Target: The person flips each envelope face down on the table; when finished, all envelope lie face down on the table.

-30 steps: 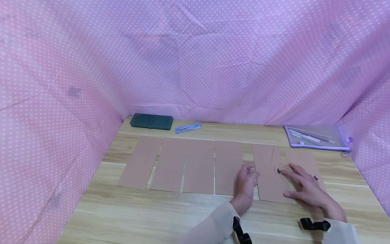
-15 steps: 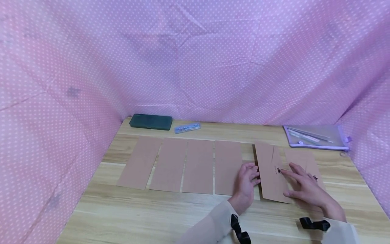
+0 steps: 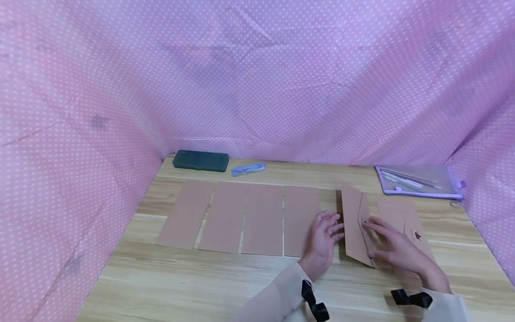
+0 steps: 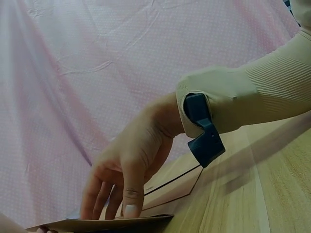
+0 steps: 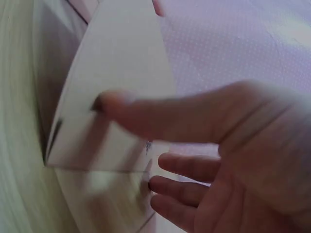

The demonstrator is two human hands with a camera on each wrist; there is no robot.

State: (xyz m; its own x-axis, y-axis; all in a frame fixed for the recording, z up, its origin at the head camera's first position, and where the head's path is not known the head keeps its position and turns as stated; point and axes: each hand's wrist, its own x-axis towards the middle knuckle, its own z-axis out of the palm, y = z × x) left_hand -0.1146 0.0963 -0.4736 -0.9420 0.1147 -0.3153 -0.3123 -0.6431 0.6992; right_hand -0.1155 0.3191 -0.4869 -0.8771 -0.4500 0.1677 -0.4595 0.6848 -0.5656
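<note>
A brown envelope (image 3: 353, 226) stands with its left side tilted up off the table, its pointed flap toward the right. My left hand (image 3: 323, 239) is at its raised left edge, fingers extended and fingertips right at the paper. My right hand (image 3: 398, 250) reaches over from the right, with index fingertip and thumb spread along the flap line. In the right wrist view, the right thumb (image 5: 121, 109) overlaps the tilted envelope, with the other fingers apart from the thumb. The left wrist view shows the right hand's fingers and thumb over the envelope's edge (image 4: 150, 221).
Several brown envelopes lie flat in a row, the leftmost (image 3: 186, 214) at far left. Another with a crown print (image 3: 417, 235) lies beneath the right hand. Behind are a dark green case (image 3: 200, 161), a small blue packet (image 3: 248, 169) and a purple-edged zip pouch (image 3: 418, 181).
The envelope's left side has risen from flat to a steep tilt. My left hand has stayed at that edge. My right hand has shifted slightly left, and the envelope's crown print is hidden.
</note>
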